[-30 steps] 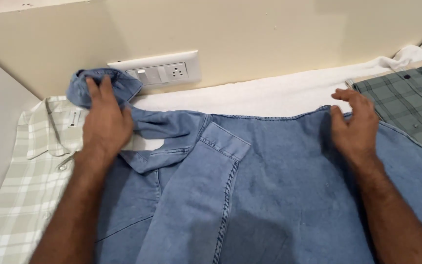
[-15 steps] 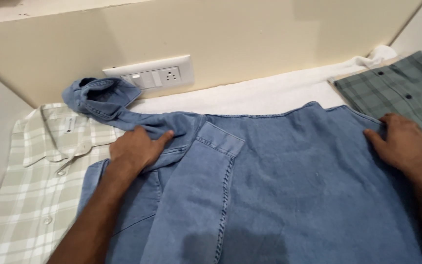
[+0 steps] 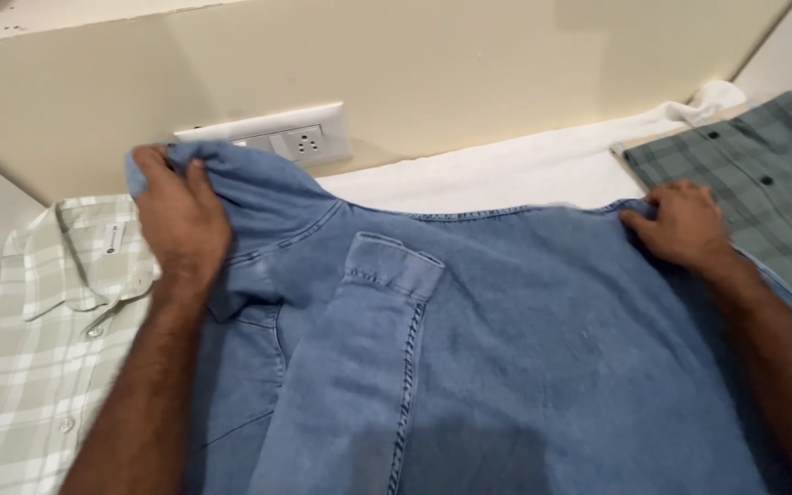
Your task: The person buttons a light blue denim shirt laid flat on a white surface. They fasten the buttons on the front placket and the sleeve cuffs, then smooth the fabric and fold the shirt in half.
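A blue denim shirt (image 3: 506, 348) lies spread across a white cloth-covered surface, one sleeve with its cuff (image 3: 391, 266) folded over the body. My left hand (image 3: 176, 220) grips the shirt's bunched far-left part, near the collar, and holds it up by the wall. My right hand (image 3: 685, 225) presses flat on the shirt's far right edge, fingers spread on the fabric.
A pale green checked shirt (image 3: 38, 339) lies at the left, partly under the denim. A dark green checked shirt (image 3: 763, 183) lies at the right. A white switch and socket plate (image 3: 295, 142) sits on the cream wall behind. White cloth (image 3: 506, 174) covers the surface.
My left hand went from lying on the shirt's front back up to the bunched part by the wall and grasped it. My right hand moved slightly left along the edge.
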